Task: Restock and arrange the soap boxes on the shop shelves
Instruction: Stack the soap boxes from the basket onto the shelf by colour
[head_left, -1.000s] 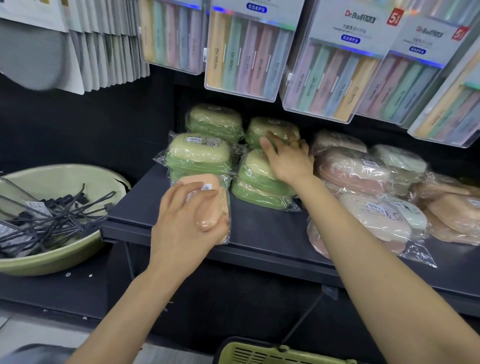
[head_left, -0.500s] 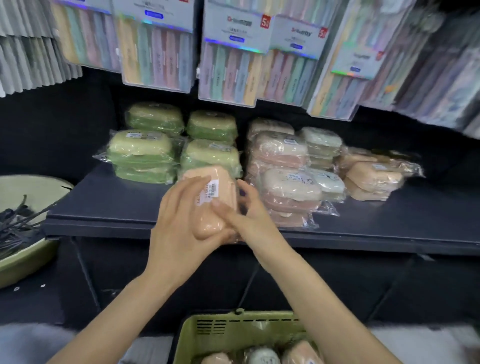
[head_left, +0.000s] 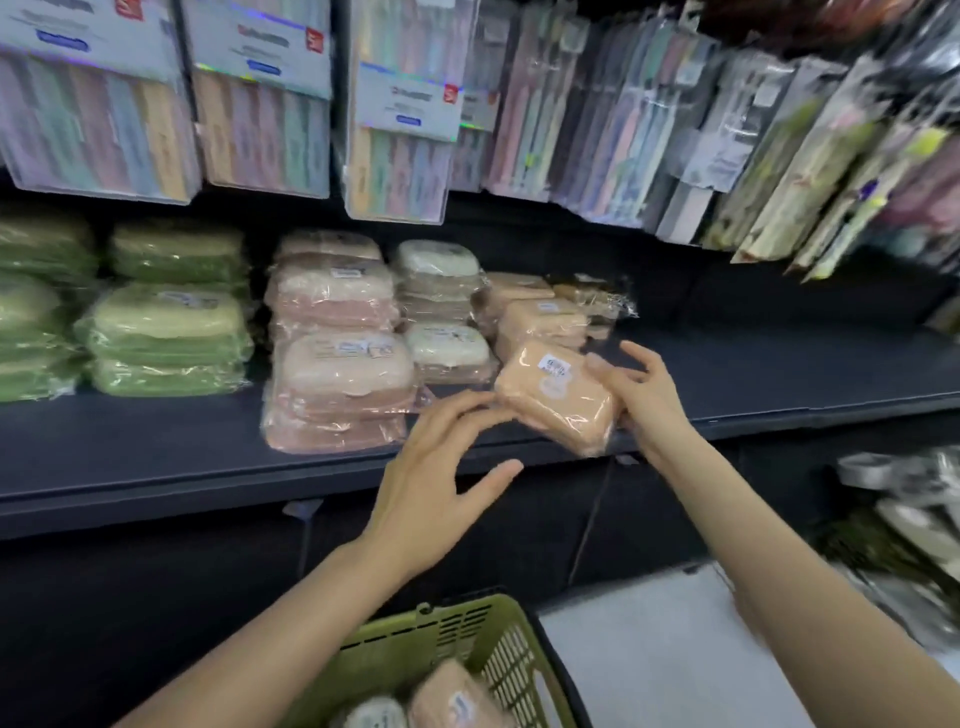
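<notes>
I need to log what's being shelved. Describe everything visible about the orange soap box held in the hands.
The orange soap box is a rounded, peach-orange rectangular case sealed in clear, crinkled plastic wrap. A white barcode sticker sits on its top face, print too blurred to read. It is tilted, held in the air over the front edge of the dark shelf, just in front of the stack of same-coloured boxes. The right hand grips its right end; the left hand, fingers spread, reaches its left edge with the fingertips.
</notes>
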